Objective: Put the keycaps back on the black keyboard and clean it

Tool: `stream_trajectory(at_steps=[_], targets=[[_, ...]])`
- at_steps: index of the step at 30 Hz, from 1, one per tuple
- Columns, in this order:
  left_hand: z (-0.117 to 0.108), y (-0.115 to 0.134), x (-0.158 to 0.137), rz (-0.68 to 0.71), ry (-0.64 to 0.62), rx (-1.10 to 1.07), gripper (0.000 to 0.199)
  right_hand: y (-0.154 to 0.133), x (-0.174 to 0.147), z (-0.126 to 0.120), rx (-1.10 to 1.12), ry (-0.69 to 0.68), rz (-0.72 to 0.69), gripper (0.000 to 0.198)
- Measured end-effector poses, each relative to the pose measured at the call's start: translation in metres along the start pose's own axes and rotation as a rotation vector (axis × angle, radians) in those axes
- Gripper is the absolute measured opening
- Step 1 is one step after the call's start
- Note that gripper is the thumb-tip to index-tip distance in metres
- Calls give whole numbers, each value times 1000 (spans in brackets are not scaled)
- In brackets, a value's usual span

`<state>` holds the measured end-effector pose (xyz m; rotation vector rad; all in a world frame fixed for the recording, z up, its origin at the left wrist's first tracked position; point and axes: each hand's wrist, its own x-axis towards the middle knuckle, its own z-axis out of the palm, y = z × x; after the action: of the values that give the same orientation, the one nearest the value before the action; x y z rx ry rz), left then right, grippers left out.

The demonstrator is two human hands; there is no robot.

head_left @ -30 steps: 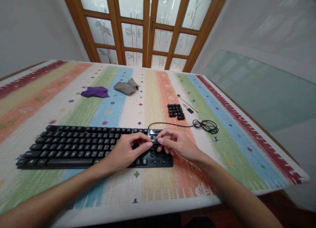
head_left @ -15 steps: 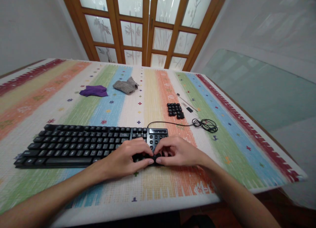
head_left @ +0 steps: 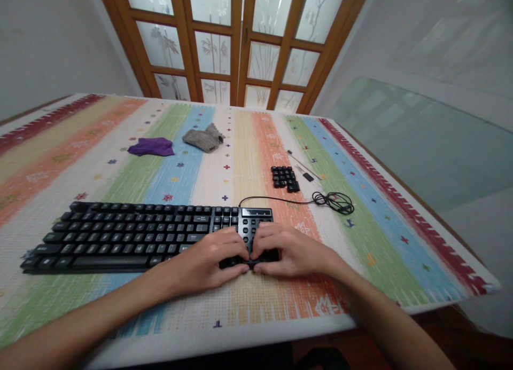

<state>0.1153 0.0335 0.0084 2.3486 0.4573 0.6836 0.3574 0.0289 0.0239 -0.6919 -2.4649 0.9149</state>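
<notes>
A black keyboard (head_left: 132,234) lies on the striped tablecloth, its number pad section (head_left: 249,231) at the right end with many keycaps off. My left hand (head_left: 218,255) is at the lower right part of the keyboard, fingers curled over the top and thumb against the front edge. Close beside it, my right hand (head_left: 286,250) grips the number pad corner in the same way, with its thumb at the front edge. The fingertips of both hands nearly meet. Anything small between them is hidden.
Loose black keycaps (head_left: 285,178) sit grouped behind the keyboard's right end. Nearby lie a thin stick-like tool (head_left: 304,164), a small black piece (head_left: 308,176) and the coiled cable (head_left: 334,202). A purple cloth (head_left: 151,147) and a grey cloth (head_left: 203,139) lie farther back.
Both thumbs have slid down slightly to the keyboard's front edge. My right fingertips have moved a little lower, nearer the front. The keyboard has barely moved.
</notes>
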Motion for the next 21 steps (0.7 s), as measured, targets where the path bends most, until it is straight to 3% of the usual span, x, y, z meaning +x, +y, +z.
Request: stream_trajectory(at_steps=[6,11,21], targets=[[1,0,0,36,12,17,4,0,0,2,-57,7,-74,9],[1,2,1,62,29,23,5,-3,1,6,-253,-10,-177,18],[1,1,2,162,7,127,16,-9,2,3,-432,-76,-184,27]])
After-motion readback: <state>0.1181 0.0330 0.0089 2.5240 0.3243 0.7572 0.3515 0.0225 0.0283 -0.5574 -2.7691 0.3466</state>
